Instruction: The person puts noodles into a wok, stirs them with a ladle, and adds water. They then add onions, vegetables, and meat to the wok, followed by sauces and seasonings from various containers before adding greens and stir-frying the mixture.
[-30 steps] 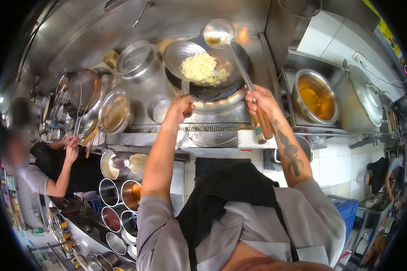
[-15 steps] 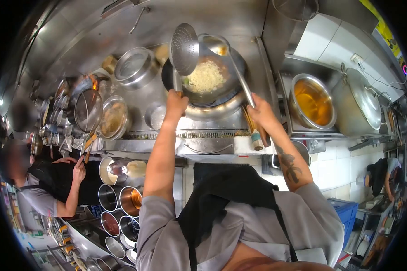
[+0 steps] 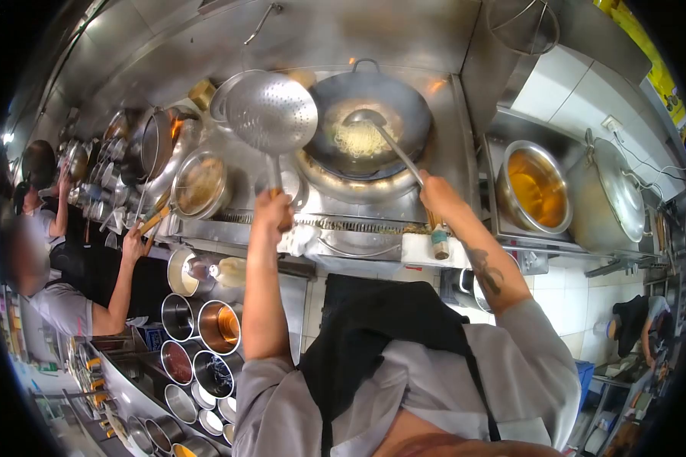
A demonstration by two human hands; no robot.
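My left hand (image 3: pixel 274 211) is closed round the handle of a perforated strainer ladle (image 3: pixel 273 113), its wide round head raised left of the wok. In my right hand (image 3: pixel 442 196) is the handle of a long metal ladle (image 3: pixel 395 146). That ladle's bowl rests among pale noodles (image 3: pixel 356 142) in the wok. The dark wok (image 3: pixel 411 114) sits over a burner ring, with a loop handle at its far side. Part of a metal pot behind the strainer is hidden by it.
Right of the stove stands a metal bowl of amber liquid (image 3: pixel 537 186), beside a large lidded pot (image 3: pixel 606 202). To the left is a metal bowl with a strainer (image 3: pixel 200 184). Several sauce pots (image 3: pixel 179 316) stand lower left. Co-workers (image 3: pixel 91 297) work at left; another person (image 3: pixel 636 327) is far right.
The strainer ladle has moved left, away from over the wok, with my left hand. The ladle in my right hand has come down from the wok's far rim into the noodles.
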